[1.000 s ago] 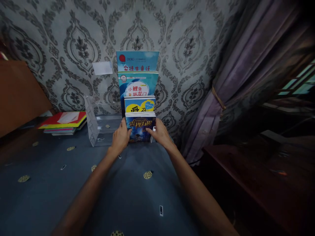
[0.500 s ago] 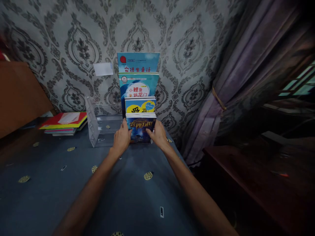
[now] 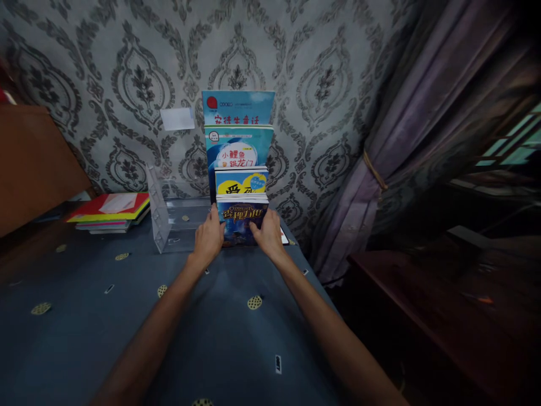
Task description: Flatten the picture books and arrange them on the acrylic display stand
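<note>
Between my hands stands a dark blue book [image 3: 239,223], upright in the front tier of a clear stepped rack [image 3: 157,211]. White page edges just behind its top show that more books are stacked with it. My left hand [image 3: 208,234] grips its left edge, thumb on the cover. On the opposite edge, my right hand [image 3: 269,232] holds it the same way, fingers hidden behind. Rising in tiers behind are a yellow and blue book [image 3: 240,183], a teal book [image 3: 239,144] and a light blue book [image 3: 239,107].
A pile of books [image 3: 112,208] lies left of the rack on the blue patterned tablecloth [image 3: 84,316]. Something white and flat [image 3: 284,237] shows by my right hand. Patterned wall stands behind; a purple curtain [image 3: 350,214] hangs at the right, beside a dark red table [image 3: 401,293].
My right hand has shifted slightly left against the dark blue book, uncovering the white flat thing beside it. My left hand and the books stay nearly still.
</note>
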A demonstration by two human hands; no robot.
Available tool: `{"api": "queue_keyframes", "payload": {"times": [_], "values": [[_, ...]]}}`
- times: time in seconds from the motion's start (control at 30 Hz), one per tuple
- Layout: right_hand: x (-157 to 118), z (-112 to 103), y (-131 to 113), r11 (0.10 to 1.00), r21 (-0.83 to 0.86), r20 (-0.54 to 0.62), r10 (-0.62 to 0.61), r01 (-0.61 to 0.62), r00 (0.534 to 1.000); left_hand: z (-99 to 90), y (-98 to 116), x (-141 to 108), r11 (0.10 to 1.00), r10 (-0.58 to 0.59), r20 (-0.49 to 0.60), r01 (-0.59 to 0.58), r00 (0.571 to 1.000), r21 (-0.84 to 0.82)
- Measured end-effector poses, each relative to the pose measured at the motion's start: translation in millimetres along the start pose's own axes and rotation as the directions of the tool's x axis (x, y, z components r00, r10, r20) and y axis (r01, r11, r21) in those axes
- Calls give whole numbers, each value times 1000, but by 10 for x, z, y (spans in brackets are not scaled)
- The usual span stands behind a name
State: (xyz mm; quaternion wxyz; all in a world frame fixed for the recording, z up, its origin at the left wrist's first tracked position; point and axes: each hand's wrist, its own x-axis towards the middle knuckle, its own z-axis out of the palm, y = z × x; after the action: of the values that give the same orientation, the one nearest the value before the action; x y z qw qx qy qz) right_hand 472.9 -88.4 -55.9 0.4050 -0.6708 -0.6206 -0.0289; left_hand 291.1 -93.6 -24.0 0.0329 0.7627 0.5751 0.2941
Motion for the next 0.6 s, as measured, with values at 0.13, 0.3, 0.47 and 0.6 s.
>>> {"api": "queue_keyframes", "payload": {"times": [0.13, 0.3, 0.47, 0.6], "values": [[-14, 14, -12, 1000, 16, -22, 13, -12, 1000, 3, -5, -1, 1000, -6, -2, 6, 1000, 0], [-19, 15, -17, 1000, 20, -25, 18, -18, 1000, -29, -18, -8, 1000, -4, 0, 4, 1000, 1], [-22, -22, -14, 990, 142, -60, -7, 15, 998, -78, -104, 22, 999, 30, 4, -29, 1000, -42], [16, -18, -22, 962, 263, -199, -21, 74, 980, -78, -142, 58, 993, 72, -50, -77, 996, -91]]}}
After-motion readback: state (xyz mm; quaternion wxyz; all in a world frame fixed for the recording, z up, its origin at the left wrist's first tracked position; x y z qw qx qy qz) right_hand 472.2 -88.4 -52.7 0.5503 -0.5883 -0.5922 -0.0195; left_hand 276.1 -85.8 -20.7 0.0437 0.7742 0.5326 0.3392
